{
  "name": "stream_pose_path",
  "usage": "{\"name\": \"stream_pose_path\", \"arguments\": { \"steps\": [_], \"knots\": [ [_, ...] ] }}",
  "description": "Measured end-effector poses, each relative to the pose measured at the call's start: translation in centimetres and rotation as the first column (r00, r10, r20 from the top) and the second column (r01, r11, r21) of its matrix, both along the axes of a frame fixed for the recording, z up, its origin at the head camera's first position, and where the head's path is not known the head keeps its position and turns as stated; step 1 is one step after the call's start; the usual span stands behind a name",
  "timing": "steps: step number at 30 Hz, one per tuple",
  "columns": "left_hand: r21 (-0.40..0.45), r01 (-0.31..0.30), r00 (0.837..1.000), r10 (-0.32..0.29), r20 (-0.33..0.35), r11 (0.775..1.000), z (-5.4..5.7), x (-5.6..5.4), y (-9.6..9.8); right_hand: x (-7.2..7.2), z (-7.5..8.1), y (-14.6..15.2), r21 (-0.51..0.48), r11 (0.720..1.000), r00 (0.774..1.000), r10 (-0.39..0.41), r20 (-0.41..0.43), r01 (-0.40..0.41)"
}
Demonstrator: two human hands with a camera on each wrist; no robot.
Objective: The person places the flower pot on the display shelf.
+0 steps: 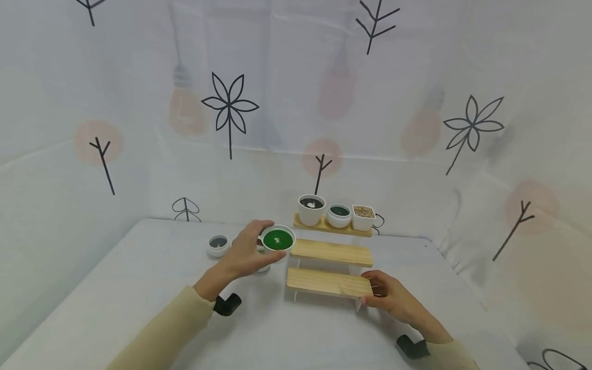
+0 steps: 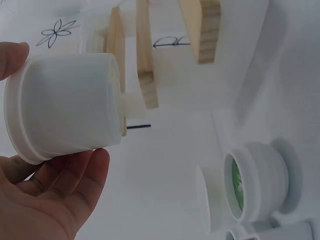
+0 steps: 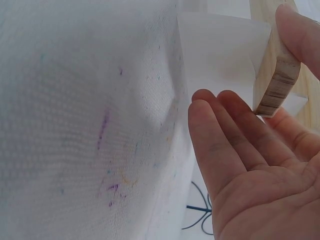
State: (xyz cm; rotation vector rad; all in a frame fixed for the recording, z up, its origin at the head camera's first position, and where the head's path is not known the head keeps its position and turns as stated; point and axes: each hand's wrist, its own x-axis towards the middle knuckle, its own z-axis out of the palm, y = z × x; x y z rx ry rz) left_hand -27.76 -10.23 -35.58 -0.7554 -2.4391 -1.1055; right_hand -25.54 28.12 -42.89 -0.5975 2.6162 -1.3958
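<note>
In the head view my left hand [image 1: 245, 252] grips a white pot [image 1: 278, 239] with a green surface inside, held in the air left of the tiered wooden stand [image 1: 329, 282]. The left wrist view shows the pot [image 2: 65, 102] from the side, thumb on one side and fingers [image 2: 87, 182] on the other. My right hand [image 1: 393, 298] is at the right end of the stand's lowest step. Its thumb lies on the board [image 3: 277, 85] in the right wrist view, with a finger on the opposite side and the other fingers extended.
On the stand's top step are a white pot with dark filling [image 1: 311, 210], a round white pot [image 1: 339, 216] and a square white pot [image 1: 364, 218] with pale grainy bits. A small white pot [image 1: 218, 246] sits at the left; more pots are partly hidden behind my left hand.
</note>
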Motion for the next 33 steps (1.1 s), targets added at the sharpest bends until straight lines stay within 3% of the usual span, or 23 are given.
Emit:
{"name": "stream_pose_path", "arguments": {
  "steps": [8,20,33],
  "knots": [
    [0.041,0.107,0.994,-0.106,-0.014,0.993,1.1,-0.4,4.6,0.0,-0.1,0.1,0.02,1.0,1.0,-0.011,-0.013,0.012],
    [0.069,0.175,0.984,-0.176,0.005,0.982,1.4,-1.2,10.2,-0.1,0.0,0.0,0.013,1.0,1.0,-0.014,0.006,0.014],
    [0.065,0.103,0.995,-0.104,0.009,0.993,0.1,-2.0,14.4,0.0,0.1,0.0,0.017,1.0,1.0,-0.009,0.009,0.009]
  ]
}}
